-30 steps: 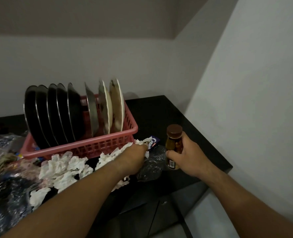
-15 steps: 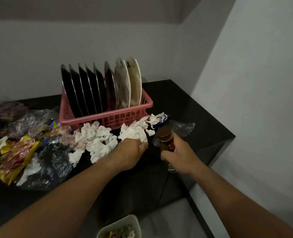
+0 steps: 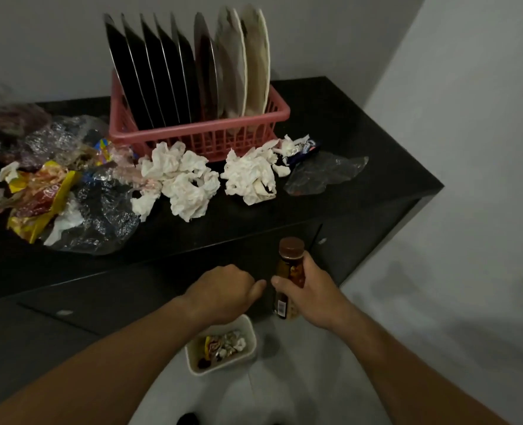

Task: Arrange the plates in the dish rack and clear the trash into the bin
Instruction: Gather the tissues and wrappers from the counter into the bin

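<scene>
A pink dish rack (image 3: pixel 199 139) stands on the black counter (image 3: pixel 361 118), holding several black plates (image 3: pixel 150 72) and white plates (image 3: pixel 254 56) upright. Crumpled white tissues (image 3: pixel 186 182) lie in front of it, with a second clump (image 3: pixel 249 174) beside them. My right hand (image 3: pixel 311 291) grips a small brown bottle (image 3: pixel 291 256) with a brown cap, held off the counter's front edge. My left hand (image 3: pixel 223 291) hangs with fingers curled, palm down, above a white bin (image 3: pixel 251 329) on the floor. I see nothing in that hand. The bin holds wrappers and tissue.
A heap of foil and plastic wrappers (image 3: pixel 39 191) covers the counter's left side. A clear plastic bag (image 3: pixel 324 171) and a blue wrapper (image 3: pixel 306 148) lie right of the tissues. Black cabinet doors (image 3: pixel 100 302) sit below the counter. A wall stands close on the right.
Both hands have pulled back from the counter and dropped below its edge. My left hand left the tissue clump and is now over the bin; the bottle came along in my right hand.
</scene>
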`<act>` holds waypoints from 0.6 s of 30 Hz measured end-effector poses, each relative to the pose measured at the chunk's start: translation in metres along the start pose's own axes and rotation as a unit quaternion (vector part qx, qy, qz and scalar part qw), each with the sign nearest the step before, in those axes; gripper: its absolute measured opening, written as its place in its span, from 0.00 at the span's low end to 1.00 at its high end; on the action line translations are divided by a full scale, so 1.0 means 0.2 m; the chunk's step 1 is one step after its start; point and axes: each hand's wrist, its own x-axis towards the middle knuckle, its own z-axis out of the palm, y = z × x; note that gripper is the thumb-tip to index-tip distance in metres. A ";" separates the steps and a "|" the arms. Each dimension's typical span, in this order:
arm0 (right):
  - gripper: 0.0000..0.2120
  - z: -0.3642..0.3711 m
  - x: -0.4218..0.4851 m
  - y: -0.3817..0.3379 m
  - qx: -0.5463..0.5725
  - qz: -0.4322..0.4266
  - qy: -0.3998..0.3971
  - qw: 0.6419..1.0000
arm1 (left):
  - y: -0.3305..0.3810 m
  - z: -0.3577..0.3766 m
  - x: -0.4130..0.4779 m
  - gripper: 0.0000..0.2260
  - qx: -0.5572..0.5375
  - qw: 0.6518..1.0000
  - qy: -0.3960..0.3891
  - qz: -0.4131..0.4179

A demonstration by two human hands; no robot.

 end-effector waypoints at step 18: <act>0.26 1.25 0.82 1.54 -0.124 0.009 -0.067 0.990 | -1.27 1.72 0.25 0.16 0.070 0.993 -0.026 -0.093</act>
